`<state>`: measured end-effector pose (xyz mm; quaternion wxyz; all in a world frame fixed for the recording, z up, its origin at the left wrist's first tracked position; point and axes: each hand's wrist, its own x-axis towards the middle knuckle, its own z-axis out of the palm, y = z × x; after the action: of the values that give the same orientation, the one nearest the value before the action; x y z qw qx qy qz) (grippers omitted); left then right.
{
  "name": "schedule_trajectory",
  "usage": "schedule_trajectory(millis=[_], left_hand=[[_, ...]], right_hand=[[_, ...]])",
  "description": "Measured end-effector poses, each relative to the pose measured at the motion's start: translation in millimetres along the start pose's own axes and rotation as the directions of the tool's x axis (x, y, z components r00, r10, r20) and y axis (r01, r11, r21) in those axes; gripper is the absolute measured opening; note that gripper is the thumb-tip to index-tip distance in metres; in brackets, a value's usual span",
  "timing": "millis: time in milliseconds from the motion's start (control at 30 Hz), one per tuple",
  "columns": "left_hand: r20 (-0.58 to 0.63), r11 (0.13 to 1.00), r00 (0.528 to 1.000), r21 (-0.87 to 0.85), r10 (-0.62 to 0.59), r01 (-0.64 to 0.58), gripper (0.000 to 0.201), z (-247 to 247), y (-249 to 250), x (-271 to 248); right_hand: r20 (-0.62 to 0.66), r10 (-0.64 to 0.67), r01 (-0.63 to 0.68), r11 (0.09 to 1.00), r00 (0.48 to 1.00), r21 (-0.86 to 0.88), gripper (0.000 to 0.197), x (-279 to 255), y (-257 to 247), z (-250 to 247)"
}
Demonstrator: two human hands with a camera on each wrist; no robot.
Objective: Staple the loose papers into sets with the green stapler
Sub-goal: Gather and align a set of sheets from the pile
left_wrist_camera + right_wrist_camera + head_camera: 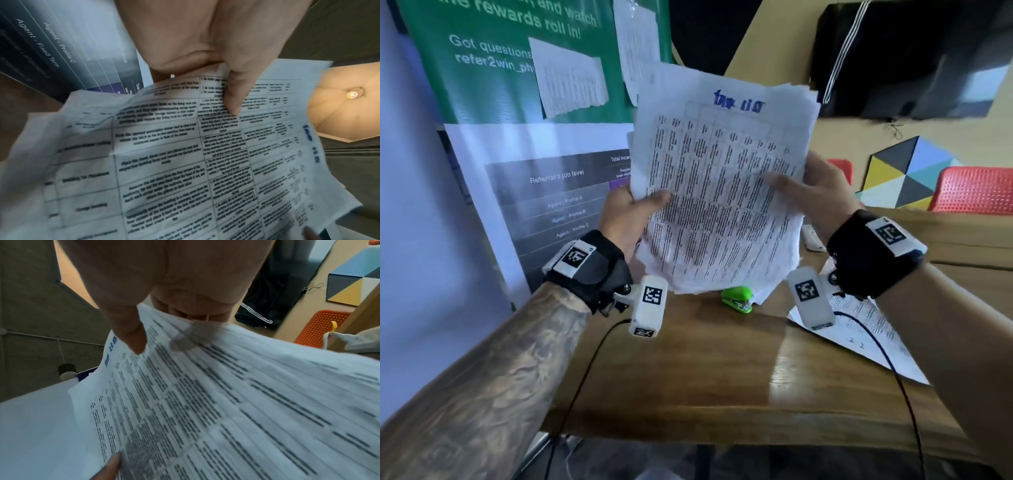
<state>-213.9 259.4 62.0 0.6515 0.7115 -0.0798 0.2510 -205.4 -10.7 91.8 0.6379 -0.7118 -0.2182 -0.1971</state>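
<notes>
Both hands hold up a thick stack of printed papers (719, 192) above the wooden table (705, 370). The top sheet carries a table of text and a blue handwritten title. My left hand (633, 212) grips the stack's left edge, thumb on the front. My right hand (815, 188) grips the right edge, thumb across the front. In the left wrist view the thumb presses on the papers (185, 162); the right wrist view shows the papers (226, 402) fanned under the thumb. The green stapler (738, 298) lies on the table below the stack, partly hidden by it.
More printed sheets (859, 329) lie on the table at the right, under my right wrist. A green and white banner (517, 102) stands close at the left. Red chairs (972, 190) sit beyond the table. Black cables (585, 377) trail over the front edge.
</notes>
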Motion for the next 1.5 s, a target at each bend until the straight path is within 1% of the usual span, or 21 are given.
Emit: schedule_trajectory(millis=[67,167,267,300,400,500,600,667,767,833,933,967,1033,1100,1133,1167,1200,1267,1300,1400,1500], left_hand=[[-0.059,0.999,0.998,-0.041,-0.027,0.024,0.018,-2,-5,-3],[-0.094,0.999,0.995,-0.051,-0.020,0.015,0.021,-10,-1,-4],[-0.126,0.995,0.987,0.024,0.097,-0.095,0.052,-18,17,-6],[-0.123,0.990,0.983,0.050,0.138,-0.133,0.051,-21,22,-6],[-0.053,0.975,0.977,0.099,0.206,-0.200,0.025,-30,30,-10],[-0.005,0.984,0.992,0.131,0.123,-0.122,0.023,-37,9,-21],[0.056,0.984,0.996,0.169,-0.066,0.056,0.028,-40,-26,-37],[0.086,0.982,0.987,0.144,-0.137,0.124,0.025,-36,-37,-43],[0.079,0.983,0.980,0.021,-0.184,0.183,0.036,-29,-34,-40],[0.078,0.958,0.965,-0.123,-0.250,0.258,0.030,-26,-30,-34],[0.081,0.913,0.941,-0.226,-0.329,0.339,0.030,-26,-28,-24],[0.073,0.899,0.938,-0.269,-0.339,0.346,0.032,-28,-27,-21],[0.059,0.847,0.928,-0.390,-0.368,0.361,0.040,-36,-30,-14],[0.023,0.787,0.914,-0.500,-0.404,0.361,0.045,-41,-34,-10],[0.018,0.758,0.909,-0.545,-0.417,0.359,0.043,-39,-32,-11],[0.022,0.735,0.903,-0.572,-0.429,0.364,0.040,-35,-30,-13],[0.036,0.725,0.899,-0.577,-0.437,0.376,0.036,-30,-31,-15],[0.036,0.746,0.897,-0.541,-0.440,0.388,0.024,-19,-32,-23],[0.055,0.748,0.901,-0.537,-0.430,0.390,0.019,-14,-35,-28],[0.109,0.704,0.923,-0.616,-0.369,0.354,0.021,-17,-37,-38],[0.082,0.697,0.944,-0.654,-0.321,0.294,0.050,-45,-30,-35]], right_hand=[[0.035,0.019,-0.017,0.998,0.999,-0.064,0.021,-10,6,-1],[0.040,-0.020,0.024,0.993,0.999,-0.118,0.027,-20,9,1],[-0.014,-0.078,0.077,0.994,0.997,-0.080,0.028,-24,-1,8],[-0.029,-0.097,0.096,0.994,0.995,-0.053,0.027,-24,-5,10],[-0.070,-0.119,0.120,0.993,0.990,0.014,0.026,-24,-14,16],[-0.048,-0.037,0.039,0.998,0.998,0.049,0.026,-34,1,20],[0.063,0.102,-0.096,0.990,0.993,-0.101,0.028,-52,32,28],[0.095,0.166,-0.149,0.976,0.982,-0.159,0.031,-58,44,32],[0.071,0.169,-0.161,0.981,0.983,-0.108,0.029,-52,41,35],[0.082,0.135,-0.127,0.988,0.987,-0.093,0.028,-46,35,35],[0.096,0.080,-0.068,0.990,0.992,-0.122,0.028,-43,34,33],[0.070,0.070,-0.061,0.992,0.995,-0.113,0.036,-43,38,30],[-0.001,0.123,-0.123,0.987,0.992,-0.104,0.072,-44,50,20],[0.001,0.302,-0.302,0.953,0.953,0.032,0.109,-48,58,16],[0.071,0.392,-0.399,0.905,0.917,0.148,0.115,-52,62,17],[0.158,0.444,-0.471,0.844,0.882,0.257,0.109,-57,65,22],[0.226,0.448,-0.501,0.794,0.865,0.345,0.090,-62,66,29],[0.273,0.419,-0.500,0.743,0.866,0.445,0.055,-69,65,46],[0.261,0.425,-0.499,0.723,0.867,0.477,0.048,-70,67,52],[0.115,0.456,-0.439,0.711,0.882,0.549,0.040,-67,69,47],[0.012,0.402,-0.364,0.815,0.916,0.452,0.056,-60,72,12]])
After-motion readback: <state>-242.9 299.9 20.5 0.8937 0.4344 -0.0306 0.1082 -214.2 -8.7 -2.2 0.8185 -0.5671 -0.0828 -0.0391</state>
